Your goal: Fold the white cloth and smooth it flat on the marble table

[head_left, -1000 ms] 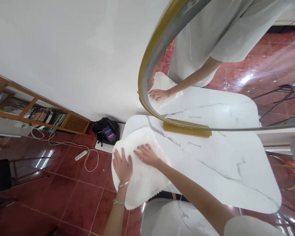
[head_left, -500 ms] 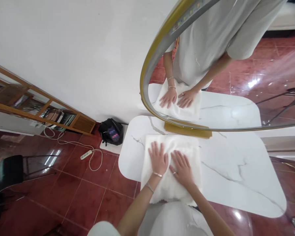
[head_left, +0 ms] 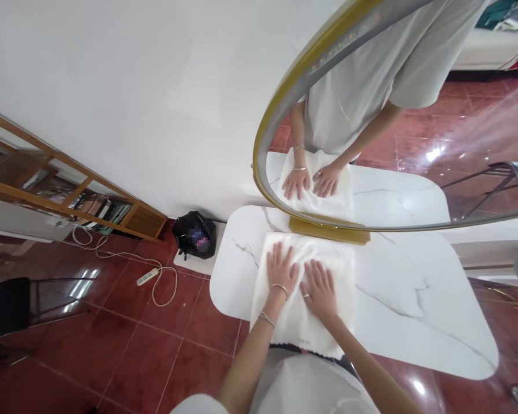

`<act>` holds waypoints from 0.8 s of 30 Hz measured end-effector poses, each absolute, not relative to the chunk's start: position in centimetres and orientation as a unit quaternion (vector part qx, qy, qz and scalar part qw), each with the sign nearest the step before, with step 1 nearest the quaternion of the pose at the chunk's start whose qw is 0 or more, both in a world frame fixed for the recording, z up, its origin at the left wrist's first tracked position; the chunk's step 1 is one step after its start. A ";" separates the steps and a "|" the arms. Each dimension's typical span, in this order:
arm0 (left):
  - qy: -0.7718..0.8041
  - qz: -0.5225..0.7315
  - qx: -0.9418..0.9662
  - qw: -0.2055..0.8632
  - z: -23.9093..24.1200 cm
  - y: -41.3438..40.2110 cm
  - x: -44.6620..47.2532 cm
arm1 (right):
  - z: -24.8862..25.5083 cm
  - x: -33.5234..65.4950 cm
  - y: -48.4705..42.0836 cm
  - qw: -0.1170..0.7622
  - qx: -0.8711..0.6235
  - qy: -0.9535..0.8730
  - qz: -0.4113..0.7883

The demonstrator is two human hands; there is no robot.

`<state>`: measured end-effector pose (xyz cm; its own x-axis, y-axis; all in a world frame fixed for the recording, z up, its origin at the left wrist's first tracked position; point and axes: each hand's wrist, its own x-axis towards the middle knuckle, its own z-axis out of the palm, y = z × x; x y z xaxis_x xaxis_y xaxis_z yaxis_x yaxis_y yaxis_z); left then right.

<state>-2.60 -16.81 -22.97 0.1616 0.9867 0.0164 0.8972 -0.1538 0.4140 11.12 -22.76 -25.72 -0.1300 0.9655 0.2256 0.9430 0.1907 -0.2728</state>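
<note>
A white cloth (head_left: 337,270) lies spread on a white marble table (head_left: 406,299), its near edge hanging over the front. My left hand (head_left: 281,269) rests flat on the cloth's left part, fingers spread, bracelets on the wrist. Beside it my right hand (head_left: 319,288) also lies flat on the cloth, fingers stretched out, a ring on one finger. Neither hand grips anything. A round gold-framed mirror (head_left: 285,103) stands at the table's back and reflects both hands and the cloth.
The mirror's gold base (head_left: 328,231) sits just beyond the cloth. On the red tile floor to the left lie a black bag (head_left: 194,234), a power strip with cord (head_left: 149,276) and a black chair (head_left: 8,307). A wooden shelf (head_left: 69,195) runs along the wall.
One second ago the cloth hung off the table's left corner under my hands. It now lies centred before the mirror, and both hands have slid slightly forward on it.
</note>
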 end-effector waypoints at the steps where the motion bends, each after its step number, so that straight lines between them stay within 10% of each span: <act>1: 0.651 0.145 0.731 0.142 -23.0 -16.8 -4.3 | -25.7 9.5 -22.1 0.181 -0.619 -0.763 0.035; 11: 0.758 0.147 0.634 0.039 -23.8 -18.4 -12.3 | -24.7 4.0 -19.6 0.181 -0.478 -0.856 0.073; 24: 0.627 0.114 0.736 0.227 -22.2 -19.7 9.3 | -26.9 28.8 -28.1 0.213 -0.663 -0.717 -0.026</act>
